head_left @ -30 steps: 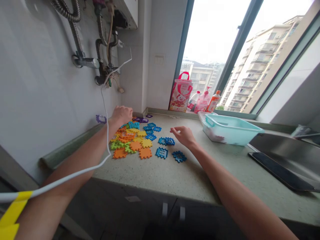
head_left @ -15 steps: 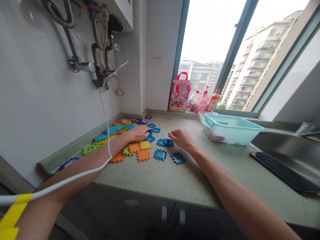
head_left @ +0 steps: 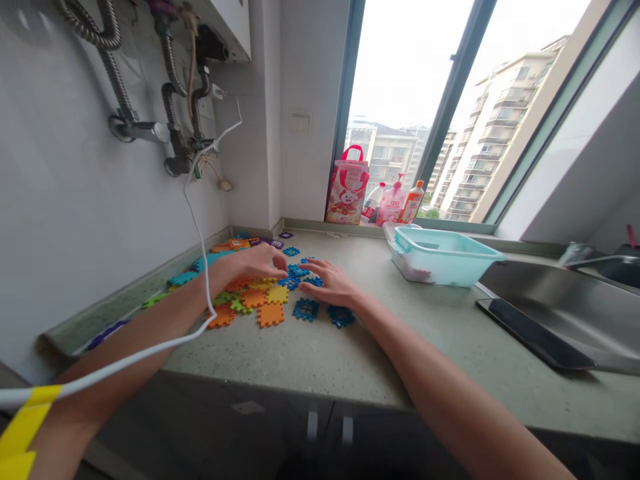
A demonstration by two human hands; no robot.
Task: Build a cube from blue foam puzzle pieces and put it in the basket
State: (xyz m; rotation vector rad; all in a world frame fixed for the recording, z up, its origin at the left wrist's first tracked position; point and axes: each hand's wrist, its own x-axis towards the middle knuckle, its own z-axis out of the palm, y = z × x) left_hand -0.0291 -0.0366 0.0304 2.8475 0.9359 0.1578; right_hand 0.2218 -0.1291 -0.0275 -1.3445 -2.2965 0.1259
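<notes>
My left hand (head_left: 265,262) hangs over the pile of toothed foam-like puzzle tiles, fingers bent down and drawn towards the thumb. Whether a tile is between its fingertips is hidden. Just right of it lie blue openwork tiles (head_left: 290,283). My right hand (head_left: 330,283) reaches over these blue tiles, fingers stretched out and apart, partly covering a tile beneath. Nearer the counter's front are a square blue tile (head_left: 305,309) and a dark blue toothed tile (head_left: 341,316). Orange tiles (head_left: 271,315) and a yellow tile (head_left: 277,294) lie below my left hand.
A white cable (head_left: 205,267) runs down across my left forearm. On the right, a turquoise basin (head_left: 445,260) stands beside the steel sink (head_left: 555,300), with a black phone-like slab (head_left: 530,333) at its edge. Bottles (head_left: 393,203) and a pink bag (head_left: 349,193) line the windowsill.
My right hand has moved left over the blue tiles and its curled fingers have spread. My left hand has lifted and bent its fingers. The view has shifted slightly right.
</notes>
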